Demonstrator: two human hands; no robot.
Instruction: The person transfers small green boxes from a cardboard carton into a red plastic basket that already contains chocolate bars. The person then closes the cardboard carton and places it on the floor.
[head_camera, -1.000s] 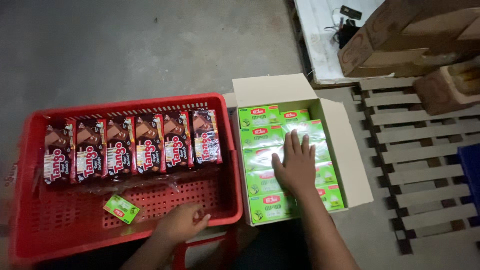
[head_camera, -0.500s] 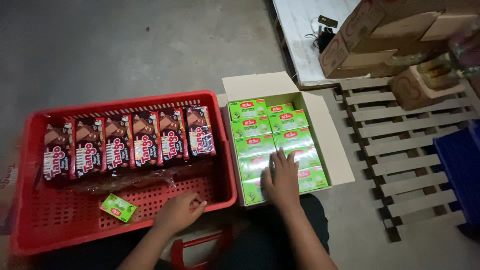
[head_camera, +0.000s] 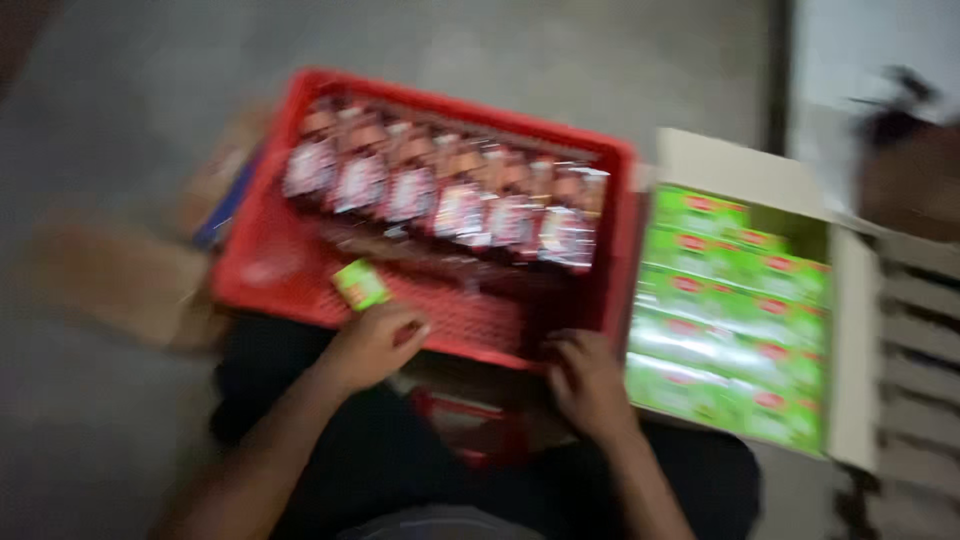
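Blurred frame. Left hand (head_camera: 372, 343) rests on near rim of red crate (head_camera: 262, 262), fingers curled together, just beside small green box (head_camera: 360, 284) inside. Right hand (head_camera: 588, 383) grips the crate's near right corner, fingers clamped on the rim, beside carton (head_camera: 848, 350) of green packs (head_camera: 735, 315).

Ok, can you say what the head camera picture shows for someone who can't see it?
Blurry view: both hands, left hand and right hand, rest on the near rim of a red crate holding brown snack packs. A cardboard box of green packs sits beside it.
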